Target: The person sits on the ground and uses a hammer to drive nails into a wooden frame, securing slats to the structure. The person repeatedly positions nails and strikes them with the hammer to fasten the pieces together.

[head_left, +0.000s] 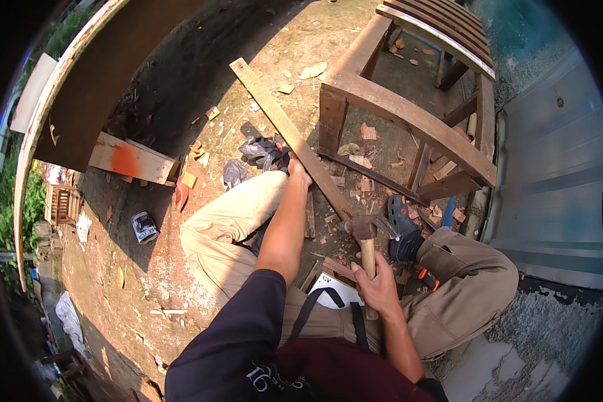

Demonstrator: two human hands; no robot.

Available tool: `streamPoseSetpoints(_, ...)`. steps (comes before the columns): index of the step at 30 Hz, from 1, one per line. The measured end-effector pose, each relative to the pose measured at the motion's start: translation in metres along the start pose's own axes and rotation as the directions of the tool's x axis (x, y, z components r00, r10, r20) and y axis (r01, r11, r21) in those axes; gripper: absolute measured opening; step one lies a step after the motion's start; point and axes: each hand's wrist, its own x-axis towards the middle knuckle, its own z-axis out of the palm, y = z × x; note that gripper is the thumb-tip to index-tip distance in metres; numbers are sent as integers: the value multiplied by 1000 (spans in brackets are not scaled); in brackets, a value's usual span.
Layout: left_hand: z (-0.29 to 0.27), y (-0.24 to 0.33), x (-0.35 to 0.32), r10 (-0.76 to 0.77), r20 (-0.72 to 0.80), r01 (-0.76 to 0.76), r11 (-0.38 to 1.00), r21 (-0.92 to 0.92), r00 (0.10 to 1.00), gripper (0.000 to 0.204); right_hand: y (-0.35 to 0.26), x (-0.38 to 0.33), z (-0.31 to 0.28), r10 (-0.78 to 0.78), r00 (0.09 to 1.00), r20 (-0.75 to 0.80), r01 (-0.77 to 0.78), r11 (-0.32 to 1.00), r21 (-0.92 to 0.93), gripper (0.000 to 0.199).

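Observation:
My left hand [300, 171] is closed on the edge of a long wooden plank [293, 137]. The plank slants from the far middle down toward my lap, and my fingers are partly hidden behind it. In my right hand [379, 287] is a claw hammer [368, 258], gripped around its wooden handle. The hammer's rusty head is over the plank's near end; whether they touch I cannot tell. Both my legs are bent on the ground, with a dark clog [402, 224] on my right foot.
A wooden bench frame [409, 110] stands at the far right, beside a metal sheet [549, 174]. Wood chips and black plastic bags [258, 153] litter the ground. A can [144, 228] and an orange-stained board [124, 157] lie left. An orange-and-black tool handle [427, 279] is by my right leg.

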Motion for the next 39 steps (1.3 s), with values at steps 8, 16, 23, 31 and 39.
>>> streamPoseSetpoints(8,-2,-66,-26,-75,-12,76,993,85,997,79,-14,18,0,242,970,-20,-222,917,331,31)
streamPoseSetpoints(16,-16,-76,-21,31,-197,3,985,171,980,83,-22,20,-3,289,957,-29,-259,894,365,32)
streamPoseSetpoints(23,-11,-86,-42,10,-120,41,907,419,993,111,-8,18,-4,262,965,-27,-235,903,359,34)
streamPoseSetpoints(31,-54,-96,11,345,-149,-56,519,853,927,89,-7,11,-2,236,972,-6,-225,934,276,33)
streamPoseSetpoints(39,-52,-90,5,366,-117,-45,406,913,923,72,-3,2,-7,220,975,-36,-205,947,249,31)
